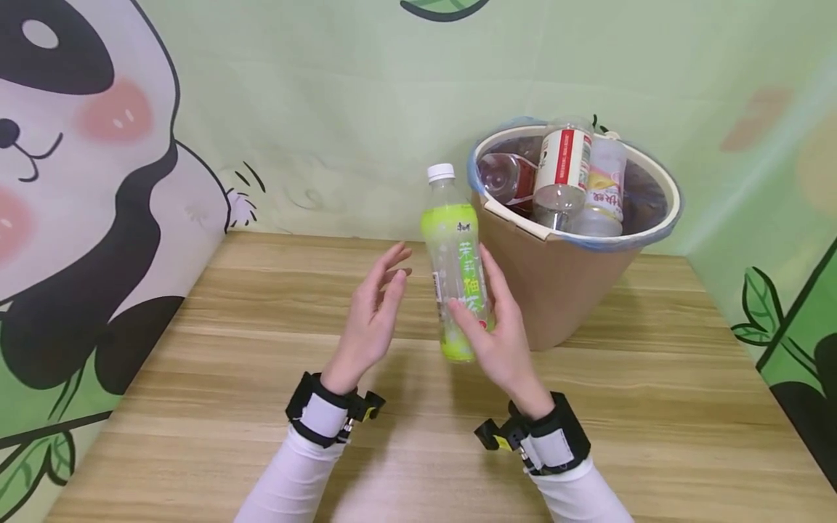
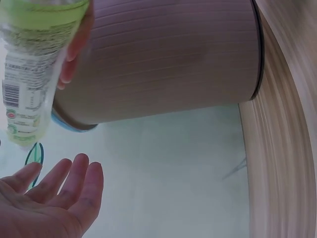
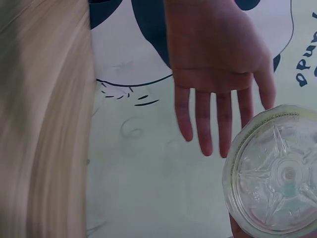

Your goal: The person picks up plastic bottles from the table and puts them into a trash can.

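Observation:
A clear plastic bottle with a green label and white cap stands nearly upright in the air, gripped by my right hand around its lower half. In the left wrist view the back label of the bottle shows, with a barcode. The right wrist view looks at the bottle's ribbed base; little of the right hand appears there. To the left of the bottle, my left hand is held apart from it, fingers extended and touching nothing. Its palm faces the bottle.
A tan bin lined with a blue bag stands right of the bottle on the wooden table. Inside are several bottles, among them one with a red and white label. A panda-printed backdrop hangs behind.

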The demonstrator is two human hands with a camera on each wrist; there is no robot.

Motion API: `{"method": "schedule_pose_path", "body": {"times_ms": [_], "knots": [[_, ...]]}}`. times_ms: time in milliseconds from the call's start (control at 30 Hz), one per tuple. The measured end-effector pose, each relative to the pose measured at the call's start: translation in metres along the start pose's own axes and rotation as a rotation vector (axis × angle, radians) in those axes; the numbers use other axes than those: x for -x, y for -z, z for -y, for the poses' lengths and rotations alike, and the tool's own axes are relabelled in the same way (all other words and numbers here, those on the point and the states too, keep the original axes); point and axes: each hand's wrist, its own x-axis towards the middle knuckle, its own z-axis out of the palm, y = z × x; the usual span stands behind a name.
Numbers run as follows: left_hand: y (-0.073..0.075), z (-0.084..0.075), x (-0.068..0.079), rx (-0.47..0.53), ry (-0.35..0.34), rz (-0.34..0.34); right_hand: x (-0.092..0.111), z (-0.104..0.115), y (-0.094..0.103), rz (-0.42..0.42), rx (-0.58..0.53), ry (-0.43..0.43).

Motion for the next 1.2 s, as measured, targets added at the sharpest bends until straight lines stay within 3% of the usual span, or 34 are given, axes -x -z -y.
{"method": "schedule_pose_path", "body": {"times_ms": [167, 500, 800, 1000, 1133, 1200], "knots": [[-0.001, -0.003, -0.003, -0.01, -0.01, -0.009, -0.012, 0.004, 0.007, -0.007, -0.035, 0.045], [-0.004, -0.009, -0.007, -0.018, -0.029, -0.002, -0.047, 0.054, 0.025, -0.031, -0.188, 0.094], [-0.005, -0.008, -0.005, -0.02, -0.02, 0.008, -0.083, 0.083, 0.073, -0.219, -0.232, 0.073], [-0.006, -0.008, -0.004, -0.016, -0.02, 0.007, -0.097, 0.086, 0.111, -0.344, -0.273, -0.007], [-0.007, -0.007, -0.003, -0.014, -0.018, 0.007, -0.098, 0.086, 0.125, -0.41, -0.304, -0.058], [-0.007, -0.006, -0.003, -0.014, -0.02, 0.007, -0.097, 0.086, 0.127, -0.431, -0.201, -0.09]]}}
